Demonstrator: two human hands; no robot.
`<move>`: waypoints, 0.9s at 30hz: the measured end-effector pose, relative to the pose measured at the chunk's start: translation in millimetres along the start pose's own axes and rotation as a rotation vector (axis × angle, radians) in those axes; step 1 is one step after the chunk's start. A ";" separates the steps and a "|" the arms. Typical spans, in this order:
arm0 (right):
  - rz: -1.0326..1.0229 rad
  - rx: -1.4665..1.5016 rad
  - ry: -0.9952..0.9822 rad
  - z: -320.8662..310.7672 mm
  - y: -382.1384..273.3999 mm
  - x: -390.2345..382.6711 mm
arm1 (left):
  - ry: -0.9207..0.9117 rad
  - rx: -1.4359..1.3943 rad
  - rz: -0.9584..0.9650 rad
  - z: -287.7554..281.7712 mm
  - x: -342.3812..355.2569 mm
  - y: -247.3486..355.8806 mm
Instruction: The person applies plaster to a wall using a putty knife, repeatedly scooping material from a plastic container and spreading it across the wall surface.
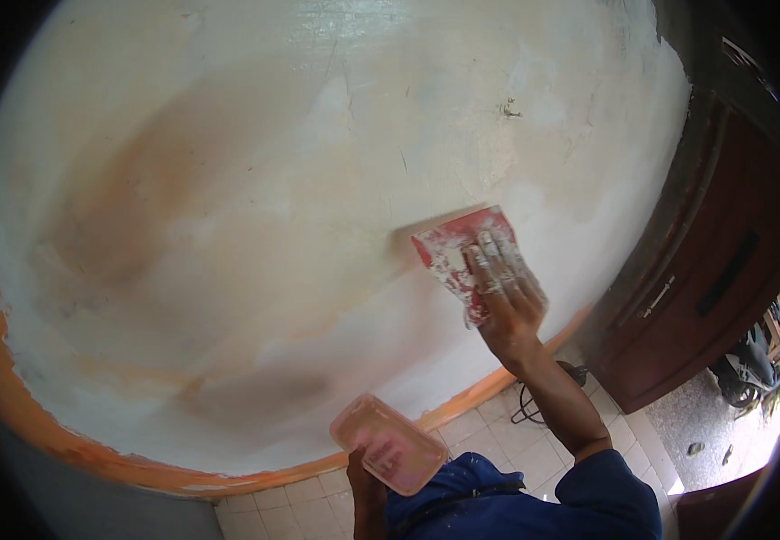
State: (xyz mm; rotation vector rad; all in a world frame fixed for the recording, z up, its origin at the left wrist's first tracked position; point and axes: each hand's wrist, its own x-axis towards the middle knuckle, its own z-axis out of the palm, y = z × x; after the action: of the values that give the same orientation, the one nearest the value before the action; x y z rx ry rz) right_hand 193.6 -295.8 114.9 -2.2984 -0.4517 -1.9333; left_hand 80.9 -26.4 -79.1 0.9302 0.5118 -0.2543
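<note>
Head camera: a person's right hand (pixel 509 301), fingers smeared white, grips a red putty spreader (pixel 451 256) caked in pale filler, its fingers laid together along the near face and the hand closed on the tool. The spreader's broad edge is turned toward the wall (pixel 318 171), right of center; whether the whole edge touches cannot be told. Lower down and to the left, the left hand (pixel 365 468) holds a shallow, rounded rectangular tray (pixel 374 419) in pinkish orange, its thumb over the near edge; the other fingers are hidden, so how far they curl cannot be told. The tray tilts in front of the person's dark blue shirt (pixel 534 515).

The wall carries a patchy white and cream coat, with brownish shading at left, a thin crack near the middle and a small damaged spot (pixel 510 110) at upper right. An orange band (pixel 111 468) edges it along the bottom and left. Below lie pale floor tiles (pixel 543 463) and a dark cable (pixel 523 407). At right stands a dark red-brown door (pixel 700 270); beyond it, a motorcycle (pixel 750 367) sits on sunlit gray ground.
</note>
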 end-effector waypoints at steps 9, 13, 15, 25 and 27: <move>0.025 0.009 0.108 28.7 -2.1 87.9 | -0.090 0.097 0.090 11.7 -3.8 5.7; 0.030 -0.038 -0.087 41.7 -18.2 74.7 | -0.083 -0.003 0.032 8.8 -1.1 6.8; 0.059 -0.021 -0.150 41.2 -20.9 55.2 | -0.068 -0.029 0.003 7.9 -3.9 7.2; 0.124 0.033 -0.421 42.7 -17.2 -71.7 | -0.017 0.019 0.010 -0.6 3.4 -4.4; 0.119 0.041 -0.382 34.4 -15.2 -84.8 | 0.001 0.031 0.011 3.3 1.5 -1.7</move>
State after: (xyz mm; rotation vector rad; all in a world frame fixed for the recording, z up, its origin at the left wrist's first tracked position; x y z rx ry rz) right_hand 209.2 -285.5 24.0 -2.6051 -0.3718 -1.4191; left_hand 82.5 -30.1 -79.5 0.9635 0.5046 -0.2525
